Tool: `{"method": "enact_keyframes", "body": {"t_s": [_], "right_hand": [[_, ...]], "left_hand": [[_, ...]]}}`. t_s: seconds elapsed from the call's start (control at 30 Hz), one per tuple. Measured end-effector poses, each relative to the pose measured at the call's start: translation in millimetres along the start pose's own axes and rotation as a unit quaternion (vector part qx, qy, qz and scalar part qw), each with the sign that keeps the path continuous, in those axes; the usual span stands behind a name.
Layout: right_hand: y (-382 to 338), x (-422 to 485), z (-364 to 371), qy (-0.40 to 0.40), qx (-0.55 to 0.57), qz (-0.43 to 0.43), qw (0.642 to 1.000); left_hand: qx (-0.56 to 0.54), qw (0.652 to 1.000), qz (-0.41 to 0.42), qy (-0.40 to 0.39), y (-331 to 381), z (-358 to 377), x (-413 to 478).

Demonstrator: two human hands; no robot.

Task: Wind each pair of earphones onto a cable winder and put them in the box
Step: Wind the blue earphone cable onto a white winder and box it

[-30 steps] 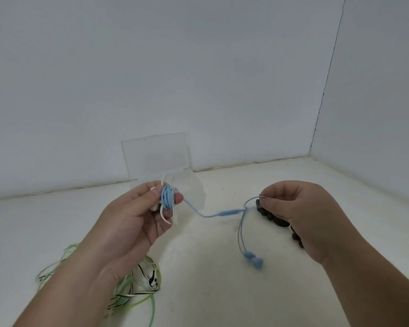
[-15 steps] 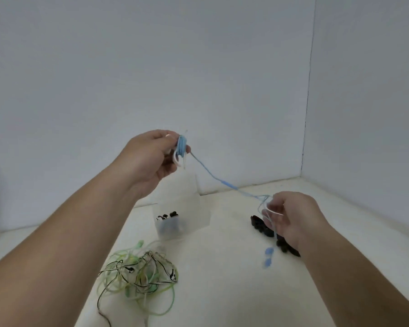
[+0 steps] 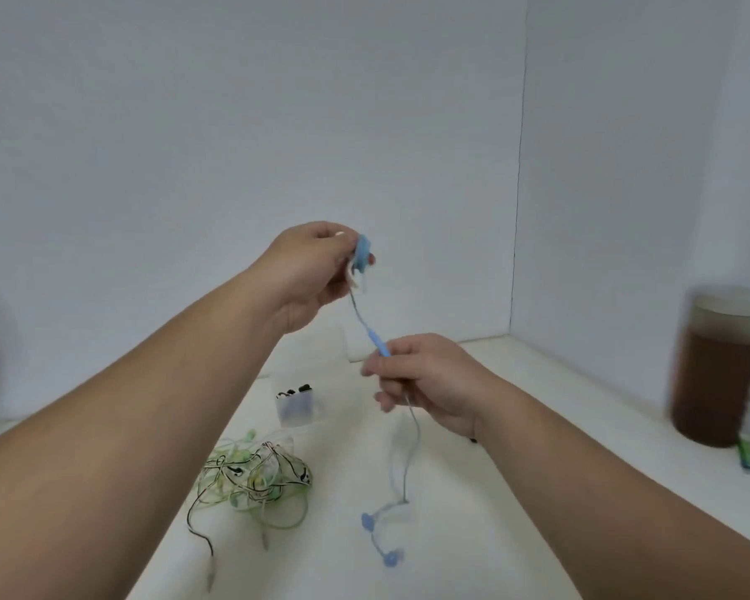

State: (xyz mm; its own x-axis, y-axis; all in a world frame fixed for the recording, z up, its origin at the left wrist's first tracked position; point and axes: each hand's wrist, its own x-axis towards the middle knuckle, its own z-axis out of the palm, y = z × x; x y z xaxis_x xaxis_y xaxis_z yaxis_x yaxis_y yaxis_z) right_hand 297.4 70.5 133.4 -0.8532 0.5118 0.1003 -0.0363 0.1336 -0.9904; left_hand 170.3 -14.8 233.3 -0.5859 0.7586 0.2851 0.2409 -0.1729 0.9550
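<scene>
My left hand (image 3: 310, 270) is raised and pinches a white cable winder (image 3: 361, 258) with blue earphone cable wound round it. The loose blue cable (image 3: 370, 329) runs down from it to my right hand (image 3: 425, 378), which grips the cable at its inline piece. Below that hand the two thin strands hang down to the blue earbuds (image 3: 379, 536), which blur just above the white table (image 3: 473, 534). A small clear box (image 3: 297, 404) with black earphones inside stands on the table behind my hands.
A tangle of green, white and black earphones (image 3: 254, 478) lies left of centre on the table. A tall jar of brown liquid (image 3: 719, 365) stands at the right by the wall. White walls close the back and right.
My right hand has risen and slid up the cable towards the winder, so the span between my hands is shorter. The earbuds now hang lower and swing. The view has tilted up.
</scene>
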Motion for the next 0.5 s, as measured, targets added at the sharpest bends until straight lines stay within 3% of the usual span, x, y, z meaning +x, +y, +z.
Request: {"method": "enact_keyframes", "body": {"t_s": [0.1,0.17,0.27,0.37,0.43,0.5], "right_hand": [[2,-2,-10,0.087,-0.047,0.044,0.994],[2,-1,-21,0.136,-0.111,0.076,0.981],[3,7,-35,0.213,-0.163,0.104,0.958],[0,21,-47,0.324,-0.125,0.062,0.936],[-9,28,-52,0.368,-0.103,0.016,0.924],[-17,33,-52,0.34,-0.127,-0.003,0.932]], "left_hand": [[-0.008,0.996,-0.006,0.089,-2,-23,2],[-0.032,0.995,-0.029,0.091,-5,-39,2],[-0.084,0.993,-0.082,-0.025,-11,-55,-5],[-0.004,0.982,-0.105,-0.155,-21,-60,-11],[0.034,0.977,-0.108,-0.181,-29,-60,-11],[0.029,0.978,-0.105,-0.177,-36,-58,-7]]}}
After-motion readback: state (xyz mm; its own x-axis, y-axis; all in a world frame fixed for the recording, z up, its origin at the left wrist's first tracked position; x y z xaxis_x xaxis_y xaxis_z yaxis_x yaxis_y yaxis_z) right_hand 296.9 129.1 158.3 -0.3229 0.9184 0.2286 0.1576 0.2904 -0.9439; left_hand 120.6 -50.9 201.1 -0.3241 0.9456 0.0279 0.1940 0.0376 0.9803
